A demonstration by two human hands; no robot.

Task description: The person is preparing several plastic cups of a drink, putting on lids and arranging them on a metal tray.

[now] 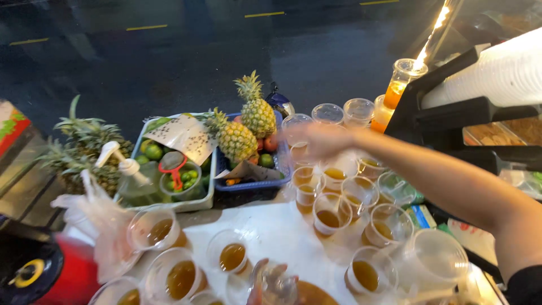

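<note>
My right hand (322, 140) stretches out over the cups of juice (333, 172) toward the tabletop's far edge, blurred, so I cannot tell its grip. My left hand (265, 282) clasps a clear jug (279, 285) at the near edge.

One head-worn camera looks steeply down, close over the white table (271, 226) toward the dark road.

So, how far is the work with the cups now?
Done: many plastic cups on the white board already hold brown liquid. In hand: the right hand, blurred, reaches over the far cups; the left hand touches a clear container. Left: some cups at the back look empty.
</note>
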